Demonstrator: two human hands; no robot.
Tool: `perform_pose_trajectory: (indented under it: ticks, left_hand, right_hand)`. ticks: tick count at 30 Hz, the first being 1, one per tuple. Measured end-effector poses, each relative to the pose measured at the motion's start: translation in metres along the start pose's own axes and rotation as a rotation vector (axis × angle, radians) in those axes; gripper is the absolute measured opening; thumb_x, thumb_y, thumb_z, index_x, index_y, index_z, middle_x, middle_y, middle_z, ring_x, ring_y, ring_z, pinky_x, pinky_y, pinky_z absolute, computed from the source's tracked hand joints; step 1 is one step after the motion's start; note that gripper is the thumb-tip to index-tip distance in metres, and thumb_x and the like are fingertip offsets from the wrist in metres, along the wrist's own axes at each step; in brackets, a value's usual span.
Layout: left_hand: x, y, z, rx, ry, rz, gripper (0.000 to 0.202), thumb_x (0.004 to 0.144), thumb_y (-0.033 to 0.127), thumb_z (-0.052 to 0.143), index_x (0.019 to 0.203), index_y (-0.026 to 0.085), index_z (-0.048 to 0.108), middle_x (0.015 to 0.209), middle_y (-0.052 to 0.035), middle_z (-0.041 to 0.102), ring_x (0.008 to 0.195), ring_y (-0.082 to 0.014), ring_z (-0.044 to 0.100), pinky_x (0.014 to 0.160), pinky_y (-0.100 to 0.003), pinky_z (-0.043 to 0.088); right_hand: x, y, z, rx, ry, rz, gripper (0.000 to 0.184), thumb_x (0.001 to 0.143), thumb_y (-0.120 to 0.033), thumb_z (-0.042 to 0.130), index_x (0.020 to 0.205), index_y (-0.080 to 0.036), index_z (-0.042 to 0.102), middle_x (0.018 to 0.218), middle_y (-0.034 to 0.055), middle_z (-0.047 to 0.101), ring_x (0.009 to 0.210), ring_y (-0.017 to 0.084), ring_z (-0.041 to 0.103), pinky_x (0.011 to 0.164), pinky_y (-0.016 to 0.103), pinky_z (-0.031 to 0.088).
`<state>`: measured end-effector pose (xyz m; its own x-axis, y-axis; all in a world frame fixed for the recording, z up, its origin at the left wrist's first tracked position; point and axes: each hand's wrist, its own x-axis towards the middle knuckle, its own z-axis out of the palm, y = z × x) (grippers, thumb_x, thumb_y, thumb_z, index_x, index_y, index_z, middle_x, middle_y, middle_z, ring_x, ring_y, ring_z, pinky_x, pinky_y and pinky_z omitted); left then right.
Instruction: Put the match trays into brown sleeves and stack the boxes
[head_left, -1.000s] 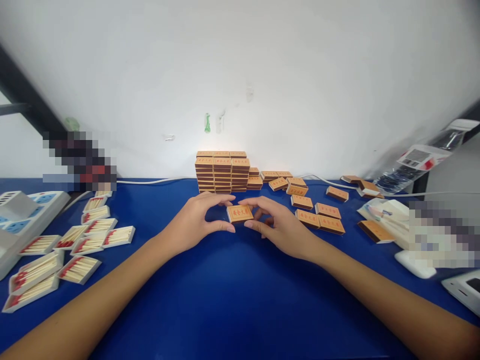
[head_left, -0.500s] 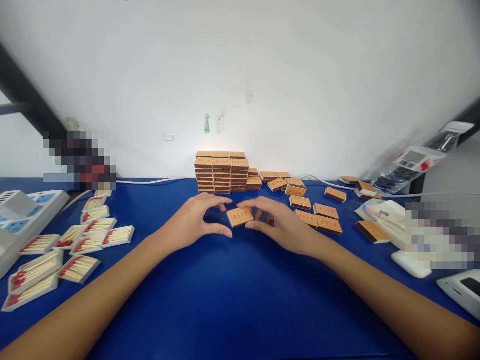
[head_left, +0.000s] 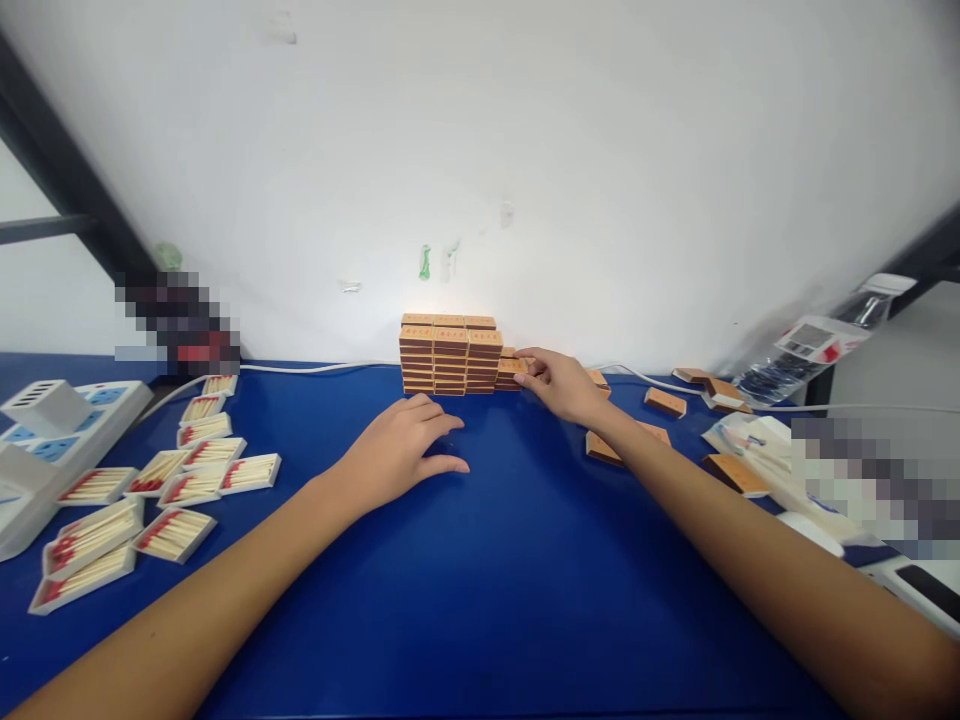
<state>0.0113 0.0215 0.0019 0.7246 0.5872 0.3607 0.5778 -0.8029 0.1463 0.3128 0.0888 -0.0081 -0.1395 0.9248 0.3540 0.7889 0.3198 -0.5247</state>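
Note:
My right hand [head_left: 559,385] reaches to the low matchbox stack beside the tall one, thumb and fingers closed round the right end of an orange matchbox [head_left: 511,367] on top. The tall stack of matchboxes [head_left: 450,358] stands against the wall, several layers high and three across in front. In front of it, my left hand [head_left: 401,445] is open over the blue table, thumb and fingers apart with nothing between them. My right hand and forearm hide part of the loose matchboxes [head_left: 606,448] behind them.
Open trays of red-tipped matches [head_left: 176,535] lie at the left, near a white power strip [head_left: 112,400]. On the right are more matchboxes [head_left: 665,402], a clear plastic bottle [head_left: 817,340] leaning by the wall, and a plastic bag [head_left: 772,450]. A white cable [head_left: 322,364] runs along the wall.
My right hand has carried the matchbox from the middle of the table back to the low stack. My left hand stays open at nearly the same place. The view has shifted slightly.

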Motion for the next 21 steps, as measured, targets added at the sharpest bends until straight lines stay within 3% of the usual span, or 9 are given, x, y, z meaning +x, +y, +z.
perform_pose_trajectory:
  ticks: [4,7,9,12,14,15,17,21]
  left_hand:
    - [0.002,0.002,-0.002,0.052,-0.038,0.010,0.047,0.096,0.053,0.070,0.124,0.015,0.074,0.109,-0.0124,0.076,0.106,-0.0293,0.068,0.098,-0.044,0.054]
    - [0.003,-0.001,-0.025,0.087,-0.182,-0.052,0.038,0.097,0.048,0.072,0.121,0.018,0.076,0.114,-0.0124,0.076,0.112,-0.0310,0.068,0.102,-0.045,0.052]
    - [-0.003,-0.010,-0.056,0.056,-0.305,-0.206,0.042,0.092,0.044,0.078,0.128,0.022,0.073,0.123,-0.0109,0.075,0.118,-0.0315,0.068,0.103,-0.044,0.051]
    - [-0.022,-0.035,-0.111,-0.002,-0.489,-0.642,0.065,0.078,0.054,0.084,0.137,0.031,0.067,0.130,-0.0075,0.074,0.112,-0.0329,0.071,0.093,-0.043,0.056]
    - [-0.041,-0.056,-0.136,0.099,-0.482,-0.810,0.070,0.064,0.052,0.088,0.128,0.029,0.071,0.128,-0.0082,0.075,0.110,-0.0352,0.071,0.091,-0.045,0.055]
    - [-0.052,-0.066,-0.143,0.099,-0.496,-0.826,0.071,0.063,0.055,0.086,0.128,0.030,0.071,0.129,-0.0088,0.074,0.108,-0.0351,0.071,0.089,-0.044,0.056]
    - [-0.072,-0.087,-0.143,0.148,-0.489,-0.885,0.073,0.048,0.053,0.091,0.116,0.029,0.077,0.121,-0.0111,0.077,0.095,-0.0351,0.074,0.078,-0.041,0.057]
    - [-0.102,-0.114,-0.123,0.285,-0.444,-0.710,0.059,0.031,0.048,0.095,0.086,0.028,0.083,0.090,-0.0113,0.079,0.069,-0.0305,0.073,0.055,-0.033,0.049]
  right_hand:
    - [0.001,-0.002,0.005,-0.032,0.048,0.016,0.047,0.094,-0.031,0.068,0.139,-0.020,0.060,0.095,0.0056,0.074,0.077,0.022,0.068,0.070,0.034,0.052]
    - [-0.006,-0.007,-0.002,-0.066,0.061,0.028,0.048,0.093,-0.029,0.069,0.139,-0.020,0.059,0.099,0.0072,0.076,0.079,0.023,0.069,0.073,0.035,0.052]
    - [-0.015,-0.012,-0.011,-0.094,0.069,0.038,0.047,0.093,-0.028,0.067,0.138,-0.019,0.060,0.103,0.0090,0.077,0.080,0.024,0.069,0.074,0.036,0.051]
    - [-0.036,-0.023,-0.027,-0.149,0.020,0.020,0.033,0.094,-0.031,0.066,0.125,-0.020,0.068,0.100,0.0080,0.078,0.078,0.023,0.069,0.073,0.036,0.050]
    - [-0.051,-0.028,-0.036,-0.188,-0.014,-0.001,0.025,0.095,-0.034,0.065,0.115,-0.021,0.073,0.095,0.0060,0.078,0.075,0.023,0.068,0.071,0.035,0.049]
    - [-0.057,-0.030,-0.039,-0.202,-0.015,-0.001,0.024,0.096,-0.035,0.064,0.112,-0.022,0.074,0.093,0.0054,0.078,0.074,0.022,0.068,0.070,0.034,0.049]
    - [-0.066,-0.030,-0.043,-0.219,0.006,0.023,0.023,0.096,-0.034,0.062,0.110,-0.021,0.075,0.092,0.0050,0.078,0.071,0.021,0.068,0.068,0.033,0.048]
    - [-0.070,-0.026,-0.045,-0.248,0.007,0.037,0.022,0.096,-0.033,0.061,0.101,-0.020,0.077,0.085,0.0065,0.077,0.071,0.023,0.068,0.066,0.034,0.046]
